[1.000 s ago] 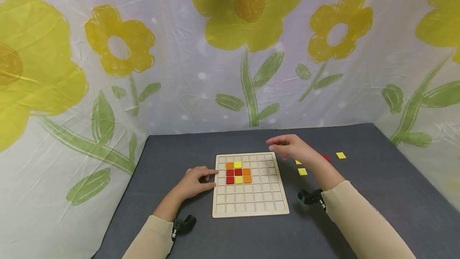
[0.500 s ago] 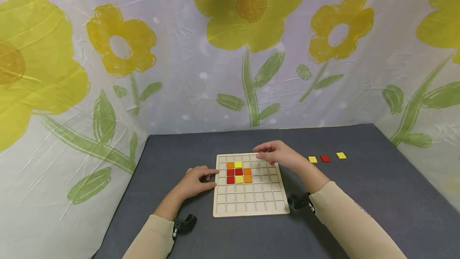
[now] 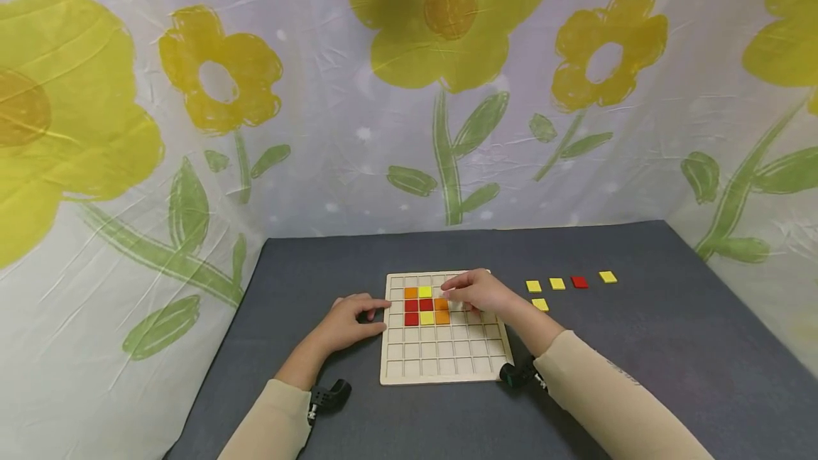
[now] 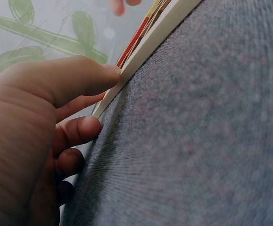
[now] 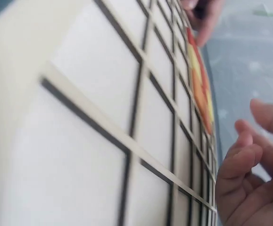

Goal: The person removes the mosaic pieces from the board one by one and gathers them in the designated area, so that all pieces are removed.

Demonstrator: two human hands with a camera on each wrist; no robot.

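A pale wooden grid board (image 3: 447,352) lies on the dark cloth, with several red, orange and yellow square tiles (image 3: 419,306) grouped in its upper left part. My left hand (image 3: 348,321) rests at the board's left edge. Its thumb and index fingertips touch the rim, and its other fingers are bent, as the left wrist view shows. My right hand (image 3: 482,292) hovers over the upper part of the board, thumb and index fingertips close together beside the orange tile (image 3: 442,317) column. No tile shows between those fingertips in either view, though a thin one could be hidden.
Loose tiles lie right of the board: a red tile (image 3: 579,282) and several yellow tiles (image 3: 557,283), one yellow tile (image 3: 608,277) farther out. A flower-printed curtain (image 3: 319,126) stands behind the dark tabletop (image 3: 639,360).
My right hand has moved left and slightly down from the board's upper right corner to near the grouped tiles, uncovering the loose tiles. My left hand stays at the edge.
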